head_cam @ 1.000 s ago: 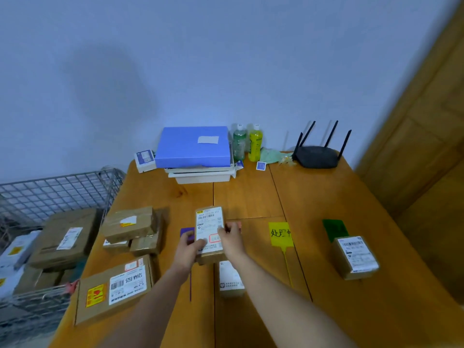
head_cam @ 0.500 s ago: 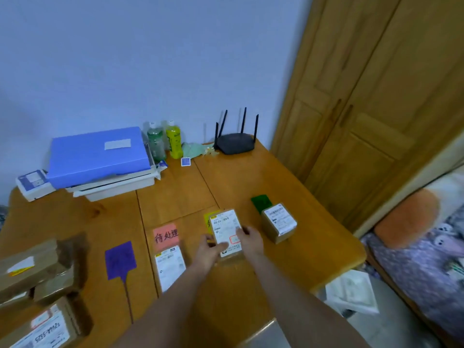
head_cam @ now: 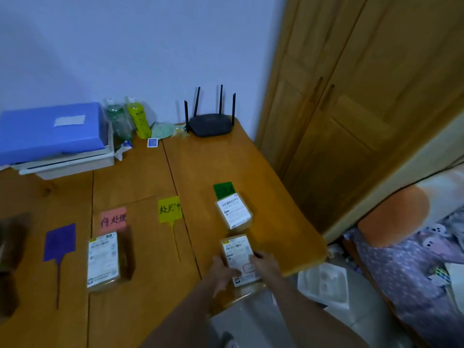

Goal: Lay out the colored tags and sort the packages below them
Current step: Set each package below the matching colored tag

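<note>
Several tags lie in a row on the wooden table (head_cam: 140, 312): a purple tag (head_cam: 60, 242), a pink tag (head_cam: 113, 219), a yellow tag (head_cam: 170, 209) and a green tag (head_cam: 223, 189). A labelled brown package (head_cam: 103, 262) lies below the pink tag. Another package (head_cam: 234, 213) lies right below the green tag. Both hands hold a third package (head_cam: 238, 257) near the table's front edge, just in front of the package under the green tag. My left hand (head_cam: 222, 273) grips its left side and my right hand (head_cam: 263, 264) grips its right side.
A blue folder (head_cam: 50, 131) on white boxes stands at the back left, with two bottles (head_cam: 128, 119) and a black router (head_cam: 210, 123) along the wall. Dark packages show at the far left edge. A wooden door is at the right, and a bed lies beyond the table.
Both hands carried the package rightward, from the purple and pink tags past the yellow tag to below the green tag. The view swung right with it.
</note>
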A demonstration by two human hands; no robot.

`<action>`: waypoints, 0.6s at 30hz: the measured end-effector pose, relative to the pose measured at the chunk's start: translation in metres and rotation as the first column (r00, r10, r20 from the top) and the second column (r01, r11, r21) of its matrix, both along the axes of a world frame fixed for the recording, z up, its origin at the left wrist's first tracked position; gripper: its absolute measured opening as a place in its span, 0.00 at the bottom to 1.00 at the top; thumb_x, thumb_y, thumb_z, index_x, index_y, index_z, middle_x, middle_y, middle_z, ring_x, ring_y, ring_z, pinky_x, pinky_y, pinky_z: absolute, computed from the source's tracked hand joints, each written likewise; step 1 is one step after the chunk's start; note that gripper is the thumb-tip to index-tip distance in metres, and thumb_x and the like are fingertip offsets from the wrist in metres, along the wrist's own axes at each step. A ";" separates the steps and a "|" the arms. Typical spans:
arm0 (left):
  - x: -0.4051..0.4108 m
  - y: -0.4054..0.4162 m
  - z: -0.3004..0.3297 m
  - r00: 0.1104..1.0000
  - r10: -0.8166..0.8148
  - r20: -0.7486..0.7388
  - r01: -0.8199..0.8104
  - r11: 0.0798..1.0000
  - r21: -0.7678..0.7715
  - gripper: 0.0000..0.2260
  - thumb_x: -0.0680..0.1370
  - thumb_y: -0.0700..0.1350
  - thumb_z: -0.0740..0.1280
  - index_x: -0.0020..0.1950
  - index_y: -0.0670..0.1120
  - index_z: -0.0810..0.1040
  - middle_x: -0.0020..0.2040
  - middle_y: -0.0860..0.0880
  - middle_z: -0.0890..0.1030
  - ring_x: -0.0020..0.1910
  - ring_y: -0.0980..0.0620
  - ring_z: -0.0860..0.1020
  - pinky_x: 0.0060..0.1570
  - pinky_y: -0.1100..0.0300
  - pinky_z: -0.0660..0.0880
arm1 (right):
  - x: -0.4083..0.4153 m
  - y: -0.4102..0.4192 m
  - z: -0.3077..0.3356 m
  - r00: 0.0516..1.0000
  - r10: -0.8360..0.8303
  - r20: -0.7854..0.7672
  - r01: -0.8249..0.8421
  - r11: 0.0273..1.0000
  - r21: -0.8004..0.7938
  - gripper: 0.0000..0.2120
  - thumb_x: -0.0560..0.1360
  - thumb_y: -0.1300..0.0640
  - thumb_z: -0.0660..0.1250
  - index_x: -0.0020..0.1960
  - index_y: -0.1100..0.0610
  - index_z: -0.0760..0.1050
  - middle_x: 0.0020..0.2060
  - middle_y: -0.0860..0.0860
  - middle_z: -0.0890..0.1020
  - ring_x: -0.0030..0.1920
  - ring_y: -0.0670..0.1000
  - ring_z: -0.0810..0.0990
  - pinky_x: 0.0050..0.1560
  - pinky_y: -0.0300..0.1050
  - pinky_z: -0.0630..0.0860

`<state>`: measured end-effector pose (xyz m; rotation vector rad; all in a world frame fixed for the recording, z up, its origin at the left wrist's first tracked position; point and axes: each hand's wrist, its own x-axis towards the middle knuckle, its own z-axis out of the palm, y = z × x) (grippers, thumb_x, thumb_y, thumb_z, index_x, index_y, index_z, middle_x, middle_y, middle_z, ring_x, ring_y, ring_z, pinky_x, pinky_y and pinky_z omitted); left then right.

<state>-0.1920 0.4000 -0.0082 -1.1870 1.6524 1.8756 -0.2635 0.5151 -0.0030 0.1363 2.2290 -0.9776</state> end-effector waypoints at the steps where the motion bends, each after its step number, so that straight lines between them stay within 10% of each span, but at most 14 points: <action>1: -0.003 0.008 -0.001 1.000 0.000 0.006 0.000 1.000 -0.019 0.28 0.71 0.36 0.71 0.68 0.41 0.63 0.67 0.42 0.74 0.64 0.41 0.75 0.48 0.51 0.77 | -0.004 0.007 -0.004 1.000 -0.002 0.011 0.002 1.000 -0.009 0.15 0.77 0.56 0.60 0.62 0.58 0.75 0.53 0.56 0.82 0.47 0.53 0.79 0.44 0.43 0.79; 5: -0.016 0.035 0.003 0.998 0.056 0.003 -0.055 0.997 -0.045 0.27 0.74 0.35 0.69 0.69 0.40 0.61 0.67 0.42 0.73 0.65 0.41 0.74 0.37 0.60 0.76 | -0.020 0.024 -0.013 0.999 0.035 0.023 -0.034 0.999 -0.008 0.15 0.78 0.56 0.59 0.62 0.58 0.75 0.56 0.57 0.81 0.46 0.52 0.77 0.43 0.42 0.76; 9: -0.026 0.048 0.003 0.996 0.086 -0.026 -0.086 0.996 0.001 0.25 0.74 0.33 0.68 0.67 0.40 0.63 0.67 0.41 0.74 0.64 0.40 0.75 0.54 0.51 0.77 | -0.036 0.028 -0.023 0.995 0.095 0.015 -0.095 0.995 0.037 0.15 0.79 0.57 0.56 0.62 0.60 0.74 0.57 0.58 0.80 0.45 0.51 0.76 0.36 0.37 0.73; 12: -0.035 0.053 0.008 0.994 0.094 -0.051 -0.092 0.995 0.042 0.23 0.74 0.30 0.66 0.67 0.37 0.65 0.67 0.39 0.73 0.66 0.39 0.73 0.54 0.54 0.74 | -0.044 0.025 -0.027 0.994 0.109 0.012 -0.110 0.992 0.062 0.15 0.79 0.57 0.56 0.62 0.59 0.74 0.58 0.58 0.80 0.49 0.54 0.78 0.47 0.43 0.75; 18: -0.048 0.049 0.007 0.992 0.097 -0.079 -0.089 0.990 0.107 0.20 0.74 0.31 0.66 0.62 0.41 0.64 0.68 0.41 0.71 0.67 0.40 0.72 0.54 0.55 0.73 | -0.060 0.021 -0.035 0.992 0.129 -0.012 -0.127 0.987 0.095 0.15 0.79 0.57 0.55 0.62 0.59 0.73 0.58 0.58 0.80 0.51 0.56 0.79 0.38 0.41 0.73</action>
